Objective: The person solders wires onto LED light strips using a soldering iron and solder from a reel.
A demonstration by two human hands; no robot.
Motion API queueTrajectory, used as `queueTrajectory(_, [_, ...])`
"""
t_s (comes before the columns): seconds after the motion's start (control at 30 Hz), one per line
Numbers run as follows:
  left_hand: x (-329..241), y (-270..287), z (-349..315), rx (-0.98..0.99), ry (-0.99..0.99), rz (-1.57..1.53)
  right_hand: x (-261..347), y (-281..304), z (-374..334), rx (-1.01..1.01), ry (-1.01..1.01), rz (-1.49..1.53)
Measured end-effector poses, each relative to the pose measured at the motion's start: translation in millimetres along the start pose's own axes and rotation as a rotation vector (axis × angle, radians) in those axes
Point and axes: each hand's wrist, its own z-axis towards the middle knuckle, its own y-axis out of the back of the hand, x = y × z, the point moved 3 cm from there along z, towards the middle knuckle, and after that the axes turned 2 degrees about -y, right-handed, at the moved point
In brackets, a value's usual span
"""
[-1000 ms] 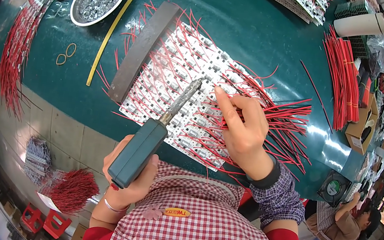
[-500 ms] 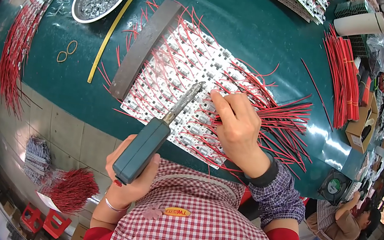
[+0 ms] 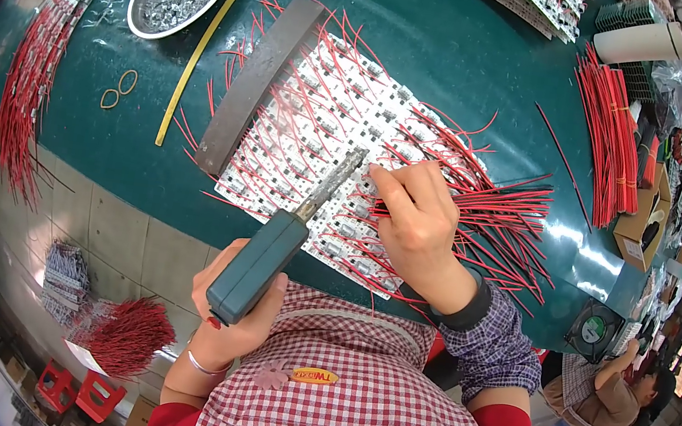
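Note:
My left hand [image 3: 255, 328] is wrapped round the dark green body of a soldering gun [image 3: 258, 267]. Its metal barrel slants up and right, with the tip over the middle of a white circuit board panel [image 3: 307, 159] dotted with small components. Close to the right of that tip, my right hand [image 3: 420, 225] is closed in a pinch at the board. A bundle of red and black wires [image 3: 505, 209] fans out from under this hand to the right. Fine detail at the fingertips is too small to make out. A dark heavy bar [image 3: 258, 90] lies across the panel's left side.
A metal bowl [image 3: 135, 16] of small shiny parts stands at the far left, beside a yellow strip [image 3: 214, 31] and rubber bands [image 3: 110, 99]. Wired boards [image 3: 34, 70] hang over the left edge. Red wire bundles [image 3: 608, 134] and a small fan [image 3: 594, 328] lie right. Another person sits beyond.
The soldering gun has shifted slightly up and right with my left hand. My right hand has moved a little to the left, nearer the tip, and the panel has shifted very slightly.

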Motion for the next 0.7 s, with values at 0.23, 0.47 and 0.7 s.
queueTrajectory(0.23, [3.5, -2.2, -0.8, 0.020, 0.017, -0.022, 2.3, 0.7, 2.5, 0.026, 0.020, -0.048])
queueTrajectory(0.47, [0.8, -3.2, 2.2, 0.004, -0.026, -0.038, 3.1, 1.0, 2.0, 0.029, 0.017, -0.041])
queueTrajectory(0.7, [-6.9, -1.8, 4.3, -0.003, -0.047, 0.044, 4.0, 1.2, 3.0, 0.045, 0.016, -0.053])
